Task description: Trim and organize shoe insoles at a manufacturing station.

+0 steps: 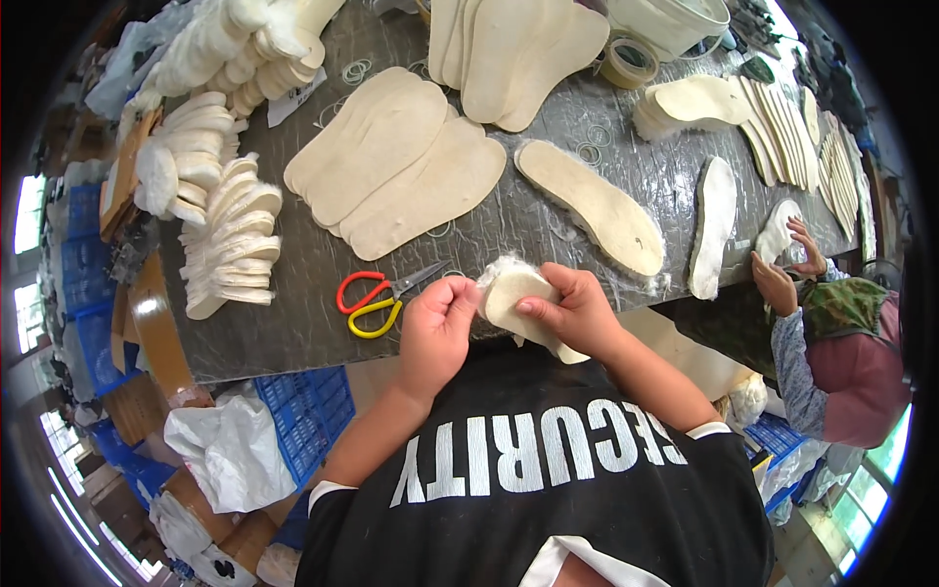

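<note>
Just past the table's near edge, my right hand [582, 313] grips a cream insole [513, 295] with white fleece fluffing out along its far rim. Thumb on top, fingers underneath, it keeps the insole tilted. My left hand [437, 328] is closed in a pinch at the insole's left edge, against the fluff; the fingertips partly hide what they pinch. Left of that hand lie scissors [386, 298] with one red and one yellow handle loop, blades slightly apart. A single larger insole [592, 207] lies flat beyond my right hand.
Fanned insoles [391, 166] cover the middle of the dark plastic-covered table [323, 338]. Stacked fleecy insoles [235, 240] line its left side. A tape roll [629, 61] and white tub [675, 24] stand far right. At right, a co-worker's hands [787, 264] touch another insole [780, 230].
</note>
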Demonstrator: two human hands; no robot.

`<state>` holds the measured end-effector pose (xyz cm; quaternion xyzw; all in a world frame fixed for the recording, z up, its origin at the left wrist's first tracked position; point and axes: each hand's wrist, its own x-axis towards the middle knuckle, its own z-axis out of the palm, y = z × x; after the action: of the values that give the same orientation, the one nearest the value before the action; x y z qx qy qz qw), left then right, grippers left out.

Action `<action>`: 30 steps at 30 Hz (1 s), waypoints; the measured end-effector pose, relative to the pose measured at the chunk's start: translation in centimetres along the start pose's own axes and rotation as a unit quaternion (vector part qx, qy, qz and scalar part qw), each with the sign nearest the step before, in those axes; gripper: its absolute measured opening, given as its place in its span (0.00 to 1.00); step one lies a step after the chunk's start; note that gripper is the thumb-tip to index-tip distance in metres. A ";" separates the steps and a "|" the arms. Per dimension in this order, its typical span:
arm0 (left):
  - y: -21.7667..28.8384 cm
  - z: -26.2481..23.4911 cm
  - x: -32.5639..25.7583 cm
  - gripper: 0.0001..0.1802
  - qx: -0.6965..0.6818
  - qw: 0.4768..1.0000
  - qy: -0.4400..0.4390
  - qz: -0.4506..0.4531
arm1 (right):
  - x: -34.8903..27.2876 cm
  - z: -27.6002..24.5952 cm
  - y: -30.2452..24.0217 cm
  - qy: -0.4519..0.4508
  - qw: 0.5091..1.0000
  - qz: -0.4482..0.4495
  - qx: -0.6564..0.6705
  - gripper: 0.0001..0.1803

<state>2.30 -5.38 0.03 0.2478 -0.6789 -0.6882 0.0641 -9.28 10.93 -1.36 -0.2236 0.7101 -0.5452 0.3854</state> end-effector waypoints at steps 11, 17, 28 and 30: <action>-1.8 0.2 2.3 0.02 -0.025 0.999 -0.012 0.026 | 0.9 -0.2 -1.2 -0.012 0.963 0.011 -0.269 0.18; -2.4 0.9 3.4 0.03 -0.282 0.950 -0.040 -0.130 | 3.4 -1.1 1.6 -0.082 0.996 -0.007 -0.018 0.13; -2.5 4.1 4.8 0.16 -0.337 0.937 0.026 -0.087 | 5.5 -4.6 3.4 -0.173 0.962 0.107 0.180 0.17; -2.4 4.5 4.9 0.12 -0.245 0.960 0.012 -0.136 | 5.8 -4.9 3.5 -0.180 0.959 0.095 0.197 0.17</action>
<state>-3.30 -3.20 -3.76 0.3225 -0.4484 -0.8328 0.0365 -16.32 10.68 -5.91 -0.1687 0.5254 -0.5863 0.5931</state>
